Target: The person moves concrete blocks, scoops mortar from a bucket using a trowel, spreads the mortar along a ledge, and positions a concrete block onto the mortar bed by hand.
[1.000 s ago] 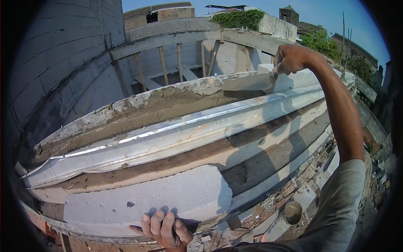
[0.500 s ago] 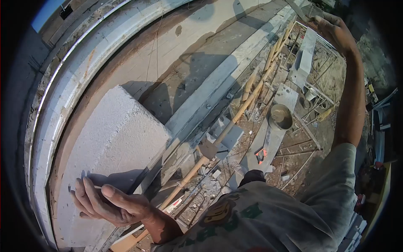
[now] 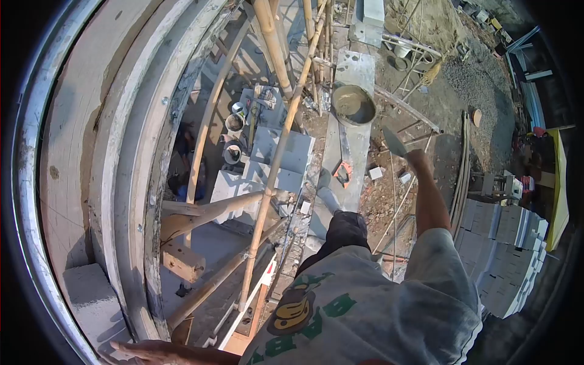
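Metal trowel [image 3: 394, 143] in right hand [image 3: 418, 160], left [image 3: 149, 350] outstretched

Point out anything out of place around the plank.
An orange-handled tool, probably a saw, lies loose on the plank just ahead of the person's leg, an odd spot that might trip someone. Broken rubble lies scattered alongside.

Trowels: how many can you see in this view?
1: a trowel, held in the right hand, below and to the right of the bucket in the picture. Others may be hidden in the clutter or shadow.
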### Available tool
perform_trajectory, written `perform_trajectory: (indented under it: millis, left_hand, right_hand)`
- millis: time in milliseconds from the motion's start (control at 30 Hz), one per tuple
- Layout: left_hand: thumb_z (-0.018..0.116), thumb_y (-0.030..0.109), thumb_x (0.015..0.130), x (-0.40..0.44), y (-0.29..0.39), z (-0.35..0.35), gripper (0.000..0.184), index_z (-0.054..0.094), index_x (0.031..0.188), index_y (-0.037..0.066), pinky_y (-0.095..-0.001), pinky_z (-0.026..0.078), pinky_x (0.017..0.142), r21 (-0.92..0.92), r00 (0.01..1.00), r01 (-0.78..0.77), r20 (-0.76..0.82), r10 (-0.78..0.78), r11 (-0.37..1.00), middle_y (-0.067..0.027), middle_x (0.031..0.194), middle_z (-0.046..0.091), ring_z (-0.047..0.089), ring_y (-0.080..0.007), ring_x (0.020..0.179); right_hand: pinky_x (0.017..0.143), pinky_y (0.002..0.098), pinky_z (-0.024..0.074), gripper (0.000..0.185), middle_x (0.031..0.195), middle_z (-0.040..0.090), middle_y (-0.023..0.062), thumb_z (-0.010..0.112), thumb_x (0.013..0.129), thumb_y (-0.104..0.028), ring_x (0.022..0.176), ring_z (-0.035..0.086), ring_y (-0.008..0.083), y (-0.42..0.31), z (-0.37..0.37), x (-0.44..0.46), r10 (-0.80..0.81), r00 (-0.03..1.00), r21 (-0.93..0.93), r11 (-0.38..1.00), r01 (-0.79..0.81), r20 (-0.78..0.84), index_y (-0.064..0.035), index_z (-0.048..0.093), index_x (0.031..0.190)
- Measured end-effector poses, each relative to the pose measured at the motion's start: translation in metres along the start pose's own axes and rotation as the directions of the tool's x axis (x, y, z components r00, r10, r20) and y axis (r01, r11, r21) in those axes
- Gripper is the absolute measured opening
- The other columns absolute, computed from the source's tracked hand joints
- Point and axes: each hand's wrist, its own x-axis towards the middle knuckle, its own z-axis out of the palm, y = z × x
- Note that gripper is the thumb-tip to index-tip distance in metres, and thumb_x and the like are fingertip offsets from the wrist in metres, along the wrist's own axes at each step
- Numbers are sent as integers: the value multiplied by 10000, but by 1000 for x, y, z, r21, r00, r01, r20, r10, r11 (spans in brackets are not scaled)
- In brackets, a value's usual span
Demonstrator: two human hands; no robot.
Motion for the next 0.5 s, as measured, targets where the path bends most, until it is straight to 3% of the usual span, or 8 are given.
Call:
perform_trajectory:
  millis: [33, 67, 167, 300, 500]
  left_hand:
    - [646, 305, 926, -5, 14, 4, 418, 608, 1213, 2, -419, 466, 945, 35, 1000, -14, 27, 13, 999, -170, 1210, 593, 577, -292, 1104]
    - [645, 306, 927, -12, 32, 10, 419, 608, 1213, 3, -420, 465, 946, 40, 997, -41, 63, 38, 998, -170, 1211, 593, 576, -293, 1105]
    - [642, 308, 928, -36, 81, 36, 420, 606, 1214, 3, -425, 460, 949, 16, 973, -149, 182, 144, 989, -170, 1214, 591, 574, -294, 1108]
    - [638, 311, 930, -87, 134, 89, 421, 605, 1216, 4, -430, 455, 953, -48, 911, -270, 309, 272, 962, -169, 1217, 589, 571, -296, 1112]
    - [633, 315, 932, -175, 183, 176, 422, 602, 1217, 6, -438, 447, 958, -118, 821, -375, 419, 389, 919, -168, 1222, 587, 566, -299, 1118]
  right_hand:
    - [939, 451, 487, 433, 1131, 643, 250, 593, 793, -342, 1099, 614, 380, -4, 9, 8, 31, 996, -17, 999, -30, 88, -3, 692, 1042]
    - [935, 450, 489, 410, 1116, 645, 260, 602, 786, -314, 1094, 616, 380, -9, 21, 16, 115, 983, 26, 992, -120, 144, 7, 693, 1025]
    - [936, 443, 492, 374, 1149, 635, 254, 586, 793, -247, 1110, 610, 371, -24, 68, 61, 59, 958, -5, 998, -60, 282, -10, 685, 1065]
    - [918, 459, 501, 339, 1098, 665, 216, 609, 773, -238, 1065, 635, 363, -55, 127, 130, -28, 982, -30, 999, 35, 189, -58, 688, 1050]
    - [890, 446, 514, 257, 1117, 662, 191, 605, 826, -158, 1088, 627, 345, -127, 147, 263, -99, 980, -316, 937, 150, 171, -106, 671, 1068]
